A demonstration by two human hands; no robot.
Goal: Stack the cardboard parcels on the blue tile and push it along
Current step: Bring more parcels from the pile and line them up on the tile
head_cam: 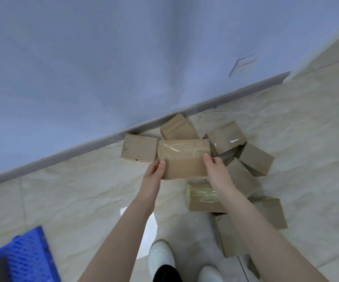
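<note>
- Holding parcel (183,157) above pile (254,159), near wall (103,58).
- Gripped at short ends by left hand (154,169) and right hand (215,165), thumbs curled over top.
- Judged light and stiff; slippery at taped band, so best taken on bare cardboard ends.
- Well apart from tile (22,255), at lower left; carry needed before stacking.

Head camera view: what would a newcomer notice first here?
The left hand and right hand hold a tape-wrapped cardboard parcel by its ends in mid-frame. Behind and right of it, a loose heap of parcels lies on the floor by the wall. The blue tile sits at bottom left, apart from them.
</note>
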